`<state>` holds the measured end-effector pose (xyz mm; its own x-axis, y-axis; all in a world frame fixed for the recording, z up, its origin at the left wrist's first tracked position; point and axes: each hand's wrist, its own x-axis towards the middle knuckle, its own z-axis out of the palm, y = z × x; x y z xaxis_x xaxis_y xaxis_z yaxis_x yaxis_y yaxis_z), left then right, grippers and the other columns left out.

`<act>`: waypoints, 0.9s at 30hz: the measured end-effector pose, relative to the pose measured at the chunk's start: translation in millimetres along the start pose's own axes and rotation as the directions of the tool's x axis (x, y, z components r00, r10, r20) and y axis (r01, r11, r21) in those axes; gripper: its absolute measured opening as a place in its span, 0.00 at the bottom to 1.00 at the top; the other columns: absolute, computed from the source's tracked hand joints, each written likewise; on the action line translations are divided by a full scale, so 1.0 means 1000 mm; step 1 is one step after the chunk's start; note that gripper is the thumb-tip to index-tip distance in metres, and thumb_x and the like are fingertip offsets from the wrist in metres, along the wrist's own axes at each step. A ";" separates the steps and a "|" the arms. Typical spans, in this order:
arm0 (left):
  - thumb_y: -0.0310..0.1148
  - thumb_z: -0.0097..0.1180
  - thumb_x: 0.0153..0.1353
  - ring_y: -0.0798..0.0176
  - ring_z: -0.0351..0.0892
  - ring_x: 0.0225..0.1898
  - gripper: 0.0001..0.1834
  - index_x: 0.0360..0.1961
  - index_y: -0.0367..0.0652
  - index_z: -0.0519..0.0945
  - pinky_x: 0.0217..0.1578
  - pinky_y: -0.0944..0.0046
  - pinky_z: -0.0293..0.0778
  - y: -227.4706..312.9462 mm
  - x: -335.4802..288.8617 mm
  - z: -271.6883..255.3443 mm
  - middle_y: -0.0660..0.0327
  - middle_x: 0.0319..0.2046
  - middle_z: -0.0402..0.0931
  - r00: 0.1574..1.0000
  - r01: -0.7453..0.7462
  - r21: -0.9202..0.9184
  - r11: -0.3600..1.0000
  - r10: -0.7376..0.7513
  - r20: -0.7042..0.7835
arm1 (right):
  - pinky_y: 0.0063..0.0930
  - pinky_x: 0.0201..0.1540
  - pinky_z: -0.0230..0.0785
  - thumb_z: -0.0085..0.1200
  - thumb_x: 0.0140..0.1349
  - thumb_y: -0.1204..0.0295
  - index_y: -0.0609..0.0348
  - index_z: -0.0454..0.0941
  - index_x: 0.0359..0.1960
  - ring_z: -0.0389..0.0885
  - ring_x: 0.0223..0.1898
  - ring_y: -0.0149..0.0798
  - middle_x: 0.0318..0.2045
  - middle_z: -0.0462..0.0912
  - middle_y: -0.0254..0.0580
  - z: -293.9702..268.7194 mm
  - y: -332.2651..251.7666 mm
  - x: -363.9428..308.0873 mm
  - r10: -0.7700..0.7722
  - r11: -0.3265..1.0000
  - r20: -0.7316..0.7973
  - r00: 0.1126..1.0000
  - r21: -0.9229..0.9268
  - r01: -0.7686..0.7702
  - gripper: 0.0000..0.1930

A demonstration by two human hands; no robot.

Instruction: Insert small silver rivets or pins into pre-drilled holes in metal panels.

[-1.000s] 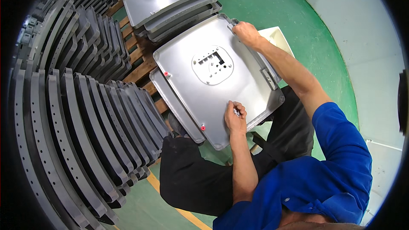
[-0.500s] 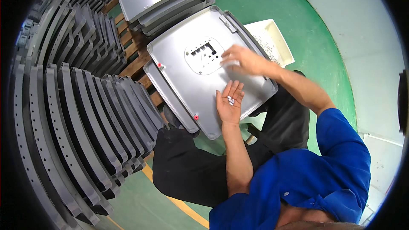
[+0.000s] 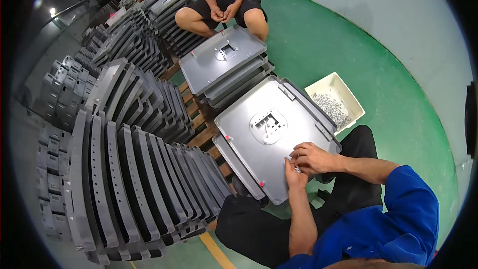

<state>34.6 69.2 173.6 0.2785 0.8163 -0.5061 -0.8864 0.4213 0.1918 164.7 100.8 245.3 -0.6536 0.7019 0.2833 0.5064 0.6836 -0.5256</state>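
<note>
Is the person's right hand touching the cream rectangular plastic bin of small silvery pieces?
Apart. The head view shows a strip of the large silver metal panel between the right hand and the cream plastic bin.

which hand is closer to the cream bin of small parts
Right. The right hand is below and left of the cream bin in the picture; the left hand sits lower and farther left.
</note>
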 end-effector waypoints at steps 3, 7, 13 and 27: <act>0.48 0.37 0.72 0.61 0.77 0.42 0.21 0.45 0.40 0.72 0.41 0.62 0.77 -0.004 0.002 -0.008 0.58 0.39 0.75 0.999 -0.020 -0.029 0.999 0.019 -0.051 | 0.39 0.54 0.66 0.61 0.47 0.73 0.57 0.81 0.33 0.76 0.48 0.44 0.39 0.81 0.39 -0.002 -0.003 -0.001 0.085 0.982 -0.052 0.995 0.171 -0.075 0.10; 0.45 0.41 0.71 0.65 0.72 0.27 0.17 0.35 0.44 0.73 0.24 0.69 0.68 -0.008 0.007 -0.015 0.63 0.27 0.72 0.994 0.042 -0.005 0.999 -0.043 -0.102 | 0.34 0.45 0.71 0.59 0.48 0.74 0.60 0.80 0.31 0.81 0.37 0.44 0.31 0.83 0.40 -0.020 -0.011 -0.007 0.349 0.853 -0.046 0.936 0.430 -0.296 0.08; 0.46 0.42 0.71 0.73 0.56 0.16 0.20 0.23 0.48 0.67 0.13 0.72 0.51 -0.013 0.010 -0.018 0.69 0.15 0.58 0.987 0.102 0.034 0.994 -0.097 -0.128 | 0.32 0.37 0.75 0.55 0.56 0.75 0.62 0.83 0.36 0.83 0.32 0.43 0.32 0.84 0.47 -0.028 0.042 -0.025 0.601 0.783 -0.229 0.765 0.358 -0.508 0.08; 0.44 0.44 0.70 0.72 0.54 0.15 0.18 0.24 0.49 0.69 0.13 0.72 0.49 -0.016 0.013 -0.031 0.70 0.15 0.58 0.978 0.029 0.018 0.999 -0.024 -0.209 | 0.39 0.43 0.74 0.54 0.50 0.79 0.62 0.82 0.32 0.81 0.36 0.52 0.32 0.80 0.51 -0.015 0.119 -0.066 0.513 0.833 -0.206 0.833 -0.115 -0.541 0.08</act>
<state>40.8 61.0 137.3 0.2163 0.7051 -0.6753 -0.8713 0.4515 0.1923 276.2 138.5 175.9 -0.1689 0.9768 0.1319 0.8404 0.2127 -0.4985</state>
